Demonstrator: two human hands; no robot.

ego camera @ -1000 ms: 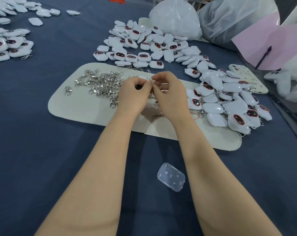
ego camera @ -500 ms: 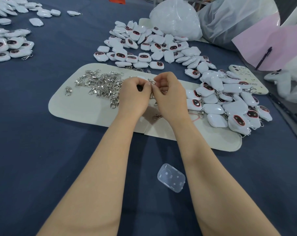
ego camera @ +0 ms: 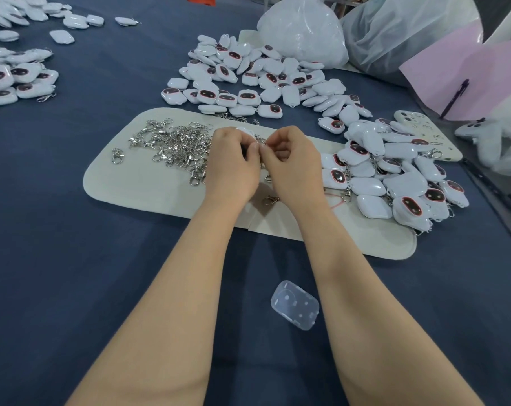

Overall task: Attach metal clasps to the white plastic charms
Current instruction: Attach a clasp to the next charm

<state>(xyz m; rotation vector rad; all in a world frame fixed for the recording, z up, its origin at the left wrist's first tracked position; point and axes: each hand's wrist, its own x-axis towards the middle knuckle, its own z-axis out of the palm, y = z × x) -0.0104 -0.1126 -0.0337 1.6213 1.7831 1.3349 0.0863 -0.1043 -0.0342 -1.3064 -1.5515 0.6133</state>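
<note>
My left hand and my right hand meet fingertip to fingertip over the cream mat. A white plastic charm peeks out above my left fingers, which are shut on it. My right fingers pinch a small metal clasp against it; most of it is hidden. A heap of loose metal clasps lies on the mat left of my hands. One stray clasp lies just below my hands. White charms with clasps are piled at the right.
A large pile of white charms lies beyond the mat, more charms at the far left. A clear plastic case rests on the blue cloth between my forearms. Plastic bags, a phone and a pink sheet sit at the right.
Both hands have stayed over the mat. The fingers have shifted slightly and closed tighter together around the charm and clasp.
</note>
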